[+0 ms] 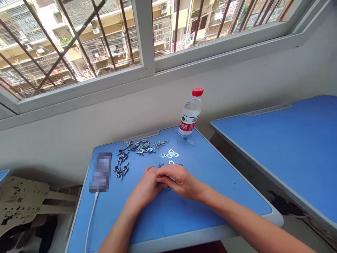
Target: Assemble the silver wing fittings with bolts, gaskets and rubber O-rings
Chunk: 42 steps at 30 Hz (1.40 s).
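My left hand and my right hand meet above the near middle of the blue desk. The fingers of both are curled together and closed; whatever is between them is hidden, apart from a tiny bit showing beneath. Just beyond the hands lie flat silver two-hole plates and small dark screws. To the left are several metal fittings with dark round centres, and behind them more silver fittings with short stems. A few small stemmed metal pieces lie right of those.
A water bottle with a red cap stands at the far right corner beside a blue pen. At the left edge lies a phone with a white cable. Another blue desk is on the right, a wall and barred window behind.
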Motion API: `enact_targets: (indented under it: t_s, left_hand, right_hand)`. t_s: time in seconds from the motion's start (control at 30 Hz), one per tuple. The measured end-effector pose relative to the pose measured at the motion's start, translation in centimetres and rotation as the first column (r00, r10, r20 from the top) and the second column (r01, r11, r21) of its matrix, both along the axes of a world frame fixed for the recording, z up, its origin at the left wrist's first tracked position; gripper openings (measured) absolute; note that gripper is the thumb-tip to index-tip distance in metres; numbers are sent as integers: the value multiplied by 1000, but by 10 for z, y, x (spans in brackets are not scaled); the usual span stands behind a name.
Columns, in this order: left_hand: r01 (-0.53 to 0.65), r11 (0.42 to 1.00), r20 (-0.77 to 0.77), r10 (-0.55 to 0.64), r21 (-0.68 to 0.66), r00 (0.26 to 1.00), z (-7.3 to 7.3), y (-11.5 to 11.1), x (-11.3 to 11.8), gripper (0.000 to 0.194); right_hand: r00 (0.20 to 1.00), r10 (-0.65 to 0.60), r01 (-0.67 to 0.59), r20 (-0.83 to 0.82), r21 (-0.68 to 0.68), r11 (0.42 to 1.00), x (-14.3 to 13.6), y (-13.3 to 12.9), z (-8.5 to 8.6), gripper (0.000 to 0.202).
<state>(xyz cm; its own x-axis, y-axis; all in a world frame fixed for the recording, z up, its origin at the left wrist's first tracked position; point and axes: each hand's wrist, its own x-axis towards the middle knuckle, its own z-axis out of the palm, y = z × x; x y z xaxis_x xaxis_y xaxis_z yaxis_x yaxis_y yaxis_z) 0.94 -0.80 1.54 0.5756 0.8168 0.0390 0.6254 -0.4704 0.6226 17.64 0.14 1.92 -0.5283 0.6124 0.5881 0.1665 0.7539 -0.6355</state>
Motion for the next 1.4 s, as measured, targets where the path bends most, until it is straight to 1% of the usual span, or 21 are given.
enact_targets:
  t_s: [0.07, 0.17, 0.3, 0.37, 0.43, 0.53, 0.63, 0.73, 0.87, 1.03, 1.1, 1.27, 1.4]
  left_hand:
    - [9, 1000, -12, -9, 9, 1000, 1, 0, 0, 16]
    - [-13, 1000, -27, 13, 10, 1000, 2, -1, 0, 9]
    - [8, 1000, -17, -8, -12, 1000, 2, 0, -2, 11]
    - [28, 1000, -7, -28, -12, 1000, 1, 1, -2, 11]
    - [39, 999, -15, -39, 17, 999, -1, 3, -2, 11]
    - [46, 997, -59, -43, 58, 997, -3, 4, -2, 9]
    - [41, 997, -94, -35, 65, 995, -2, 3, -1, 7]
    - [24, 997, -90, -18, 67, 996, 0, 2, -1, 7]
    - [7, 998, -76, -3, 55, 997, 2, 1, 0, 10]
    - [22, 998, -87, -17, 57, 996, 2, 3, -1, 11]
    - [28, 997, -109, -20, 66, 994, 1, 4, -2, 9]
    - [41, 996, -116, -32, 76, 993, -1, 4, -3, 6]
    - [42, 997, -99, -35, 72, 994, 0, 4, -2, 11]
  right_hand:
    - [1000, 2, -2, -30, -16, 1000, -1, -1, -1, 18]
    - [998, 41, -45, -57, -69, 997, 1, 0, 3, 23]
    - [989, 145, -141, 8, -187, 972, 10, 3, 14, 30]
    - [984, 177, -170, 15, -219, 961, 14, 5, 18, 33]
    - [988, 154, -149, 7, -203, 968, 17, 7, 20, 35]
    - [998, 62, -59, 21, -125, 990, 17, 8, 20, 36]
    - [999, -15, 16, 41, -34, 999, 14, 8, 16, 37]
    - [998, -54, 53, 28, 30, 998, 11, 7, 12, 35]
    - [999, -31, 31, -17, 8, 999, 11, 8, 8, 28]
    - [996, 78, -73, 38, -104, 992, 18, 9, 15, 28]
    - [995, 94, -90, 33, -113, 990, 19, 9, 18, 26]
    - [999, 28, -29, -17, -39, 999, 15, 9, 15, 22]
    - [997, -65, 62, -40, -73, 995, 12, 8, 11, 20]
